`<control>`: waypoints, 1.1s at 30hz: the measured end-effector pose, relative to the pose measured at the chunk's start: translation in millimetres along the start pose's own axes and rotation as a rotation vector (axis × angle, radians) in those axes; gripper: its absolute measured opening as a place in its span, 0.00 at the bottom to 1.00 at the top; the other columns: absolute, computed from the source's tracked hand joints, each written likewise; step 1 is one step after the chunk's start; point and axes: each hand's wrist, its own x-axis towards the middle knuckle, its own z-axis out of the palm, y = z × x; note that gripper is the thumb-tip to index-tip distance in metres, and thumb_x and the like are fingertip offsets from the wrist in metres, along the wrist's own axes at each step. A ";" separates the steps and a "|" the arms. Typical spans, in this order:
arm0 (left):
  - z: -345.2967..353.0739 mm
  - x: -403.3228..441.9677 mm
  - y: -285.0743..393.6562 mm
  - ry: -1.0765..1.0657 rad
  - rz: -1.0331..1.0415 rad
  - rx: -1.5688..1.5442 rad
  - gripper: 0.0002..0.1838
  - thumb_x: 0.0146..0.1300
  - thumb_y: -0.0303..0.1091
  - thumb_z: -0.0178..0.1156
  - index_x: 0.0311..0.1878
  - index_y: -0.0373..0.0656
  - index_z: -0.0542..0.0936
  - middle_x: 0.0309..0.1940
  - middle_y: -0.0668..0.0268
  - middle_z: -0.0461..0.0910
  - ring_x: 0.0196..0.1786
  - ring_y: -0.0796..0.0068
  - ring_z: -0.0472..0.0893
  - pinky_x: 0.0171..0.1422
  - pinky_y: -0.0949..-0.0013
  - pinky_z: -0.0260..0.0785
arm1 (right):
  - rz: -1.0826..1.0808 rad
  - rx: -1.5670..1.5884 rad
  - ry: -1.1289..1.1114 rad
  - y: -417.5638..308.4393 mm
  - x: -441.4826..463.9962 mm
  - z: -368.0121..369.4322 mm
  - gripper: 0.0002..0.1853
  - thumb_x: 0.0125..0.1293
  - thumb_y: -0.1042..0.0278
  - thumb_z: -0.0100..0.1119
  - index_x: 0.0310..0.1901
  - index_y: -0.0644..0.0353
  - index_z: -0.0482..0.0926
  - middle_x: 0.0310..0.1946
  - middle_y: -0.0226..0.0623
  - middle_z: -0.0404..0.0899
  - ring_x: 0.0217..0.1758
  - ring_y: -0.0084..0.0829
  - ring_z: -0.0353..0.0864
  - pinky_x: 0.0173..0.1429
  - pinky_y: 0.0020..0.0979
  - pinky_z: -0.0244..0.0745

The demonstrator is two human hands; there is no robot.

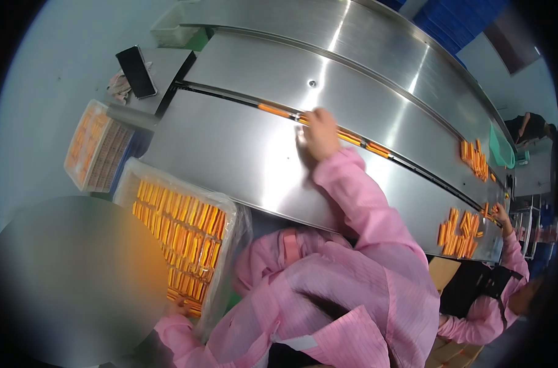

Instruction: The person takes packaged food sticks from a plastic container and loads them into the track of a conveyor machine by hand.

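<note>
My right hand reaches over a narrow channel in the steel table, its fingers curled down and slightly blurred at a row of orange sticks. What its fingertips touch is partly hidden under the hand. At the lower left, my left hand lies at the near end of a plastic-lined white tray, fingers apart against the packed sticks. Rows of orange-and-yellow sticks fill the visible part of this tray. A round blurred patch covers its left side.
A phone lies on a side surface, above a stacked basket. Loose sticks lie at the right, near a co-worker's hand. A green basket and another person are farther back.
</note>
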 end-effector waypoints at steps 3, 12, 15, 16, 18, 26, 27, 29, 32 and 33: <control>5.8 -7.7 -1.4 0.160 0.042 0.025 0.18 0.47 0.23 0.62 0.45 0.40 0.74 0.31 0.60 0.74 0.31 0.67 0.76 0.28 0.66 0.73 | 0.235 -0.161 0.055 59.9 -38.8 -28.9 0.07 0.52 0.70 0.47 0.29 0.62 0.74 0.30 0.49 0.72 0.36 0.48 0.71 0.42 0.43 0.67; 3.9 -28.0 38.2 0.074 -0.026 -0.194 0.11 0.48 0.21 0.60 0.37 0.35 0.74 0.25 0.61 0.72 0.20 0.68 0.76 0.20 0.67 0.74 | 0.242 -0.074 -0.009 73.5 -46.4 -43.1 0.10 0.54 0.70 0.52 0.38 0.62 0.74 0.37 0.47 0.73 0.42 0.46 0.71 0.46 0.37 0.67; 3.2 -33.7 52.8 0.046 -0.021 -0.241 0.10 0.48 0.21 0.60 0.36 0.36 0.74 0.24 0.61 0.73 0.20 0.68 0.76 0.19 0.68 0.73 | -0.088 -0.010 -0.010 33.7 -29.4 -10.1 0.19 0.54 0.66 0.53 0.47 0.63 0.68 0.47 0.45 0.70 0.49 0.44 0.69 0.54 0.38 0.62; 3.3 -40.6 66.6 0.047 -0.055 -0.221 0.09 0.49 0.21 0.58 0.36 0.37 0.75 0.24 0.61 0.73 0.22 0.69 0.77 0.21 0.70 0.73 | -0.161 -0.065 -0.011 26.6 -28.2 -1.2 0.21 0.53 0.63 0.54 0.48 0.64 0.67 0.48 0.43 0.69 0.49 0.42 0.69 0.55 0.41 0.60; 2.7 -30.3 45.2 0.059 -0.106 -0.214 0.08 0.51 0.21 0.56 0.36 0.39 0.75 0.24 0.61 0.74 0.24 0.71 0.77 0.22 0.72 0.72 | -0.189 -0.148 -0.069 21.3 -34.5 4.0 0.27 0.51 0.61 0.57 0.51 0.63 0.64 0.49 0.42 0.68 0.50 0.40 0.68 0.56 0.43 0.58; -7.5 -57.6 49.0 0.407 0.005 0.284 0.06 0.47 0.23 0.54 0.27 0.43 0.79 0.20 0.67 0.77 0.22 0.77 0.75 0.26 0.71 0.66 | -0.371 -0.146 0.100 -1.5 -33.3 -24.5 0.18 0.52 0.70 0.54 0.46 0.60 0.71 0.44 0.48 0.72 0.47 0.46 0.71 0.49 0.37 0.66; -13.2 -60.7 45.4 0.469 0.043 0.290 0.06 0.45 0.24 0.55 0.26 0.43 0.80 0.17 0.68 0.76 0.23 0.78 0.76 0.27 0.71 0.67 | -0.401 -0.099 0.062 -25.3 -30.8 -28.8 0.18 0.52 0.70 0.54 0.46 0.60 0.71 0.44 0.48 0.72 0.47 0.46 0.71 0.49 0.37 0.66; -40.0 -110.4 97.8 0.414 0.034 0.198 0.06 0.48 0.25 0.57 0.31 0.40 0.80 0.19 0.67 0.76 0.23 0.78 0.76 0.27 0.73 0.69 | -0.424 0.154 -0.070 -76.7 -29.5 -44.2 0.16 0.54 0.69 0.53 0.46 0.62 0.70 0.47 0.49 0.69 0.52 0.46 0.67 0.54 0.36 0.63; -69.4 -145.8 121.8 0.439 0.069 -0.253 0.07 0.52 0.26 0.57 0.36 0.37 0.79 0.27 0.63 0.78 0.27 0.78 0.77 0.32 0.76 0.71 | -0.515 0.479 -0.380 -161.5 -51.1 -48.8 0.18 0.51 0.74 0.53 0.46 0.63 0.69 0.48 0.47 0.68 0.51 0.47 0.67 0.54 0.39 0.63; -76.9 -156.8 145.4 0.445 0.124 -0.399 0.08 0.53 0.27 0.57 0.37 0.38 0.78 0.29 0.62 0.78 0.30 0.77 0.78 0.34 0.76 0.72 | -0.588 0.623 -0.520 -186.3 -61.8 -38.8 0.20 0.49 0.73 0.55 0.47 0.63 0.69 0.47 0.47 0.68 0.50 0.46 0.67 0.54 0.39 0.63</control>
